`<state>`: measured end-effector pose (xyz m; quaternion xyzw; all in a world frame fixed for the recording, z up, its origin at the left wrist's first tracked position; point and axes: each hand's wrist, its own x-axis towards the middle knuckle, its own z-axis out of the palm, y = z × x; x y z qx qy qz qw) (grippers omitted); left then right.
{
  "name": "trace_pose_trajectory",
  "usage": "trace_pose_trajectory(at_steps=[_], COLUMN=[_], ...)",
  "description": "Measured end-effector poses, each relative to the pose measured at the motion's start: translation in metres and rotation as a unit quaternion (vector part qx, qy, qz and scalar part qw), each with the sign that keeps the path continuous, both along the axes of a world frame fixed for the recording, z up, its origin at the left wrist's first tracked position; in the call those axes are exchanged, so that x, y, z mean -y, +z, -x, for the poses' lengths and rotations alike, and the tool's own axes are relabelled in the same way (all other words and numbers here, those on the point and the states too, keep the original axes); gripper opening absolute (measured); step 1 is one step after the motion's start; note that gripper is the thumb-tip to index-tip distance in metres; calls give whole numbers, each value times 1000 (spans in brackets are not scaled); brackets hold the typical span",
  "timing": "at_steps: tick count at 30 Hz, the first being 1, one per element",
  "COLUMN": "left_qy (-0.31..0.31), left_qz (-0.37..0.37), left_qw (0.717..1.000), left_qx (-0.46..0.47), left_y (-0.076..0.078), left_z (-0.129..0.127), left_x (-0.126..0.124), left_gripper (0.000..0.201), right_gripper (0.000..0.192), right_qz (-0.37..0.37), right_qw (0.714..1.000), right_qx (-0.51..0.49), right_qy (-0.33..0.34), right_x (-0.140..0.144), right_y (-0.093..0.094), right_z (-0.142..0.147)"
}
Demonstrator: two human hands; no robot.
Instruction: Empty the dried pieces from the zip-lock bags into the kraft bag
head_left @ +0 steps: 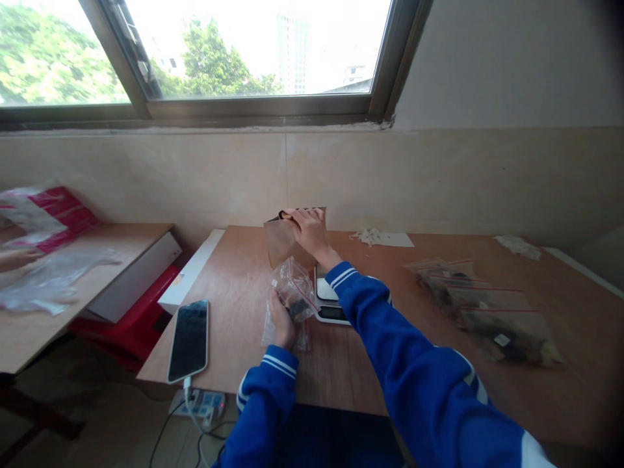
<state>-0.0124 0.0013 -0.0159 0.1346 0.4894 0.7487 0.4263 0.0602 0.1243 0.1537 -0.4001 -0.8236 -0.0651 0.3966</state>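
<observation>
Plywood-brown and bare in most places, the table (370, 364) runs from the near edge to the tiled wall under the window (244, 58), with a second, lower table (29, 331) off to the left carrying crumpled clear plastic (43, 279) and a red-and-white package (58, 218). On the right half of the main table lies a loose pile of clear zip bags (487, 312) with red seal lines, dark contents showing through them. Near the left edge a phone (189, 339) lies screen up, a white cable running from its near end down to a power strip (202, 403) below the table edge. At the far middle, the right hand (309, 234), its blue sleeve reaching across, grips the top of a brown paper bag (283, 240) that stands tilted just beyond a small white scale (329, 302). Nearer and just left of the scale, the left hand (283, 322) is closed around a small clear zip bag (292, 292) with a red seal, held upright with its mouth toward the paper bag; something dark sits inside it. A scrap of white paper (385, 238) lies by the far wall.
</observation>
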Motion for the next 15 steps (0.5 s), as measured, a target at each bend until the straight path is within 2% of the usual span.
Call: trace_pose_trajectory(at_steps=[6, 15], left_qy=[-2, 0], left_qz=[-3, -6], left_qw=[1000, 1000], left_qx=[4, -4], left_y=[2, 2], left_z=[-2, -2], left_x=[0, 0], left_gripper=[44, 40], right_gripper=[20, 28], right_qz=[124, 100], right_qw=[991, 990], right_qx=[1, 37], right_qy=[53, 91], right_x=[-7, -6], right_y=[33, 25], right_z=[-7, -12])
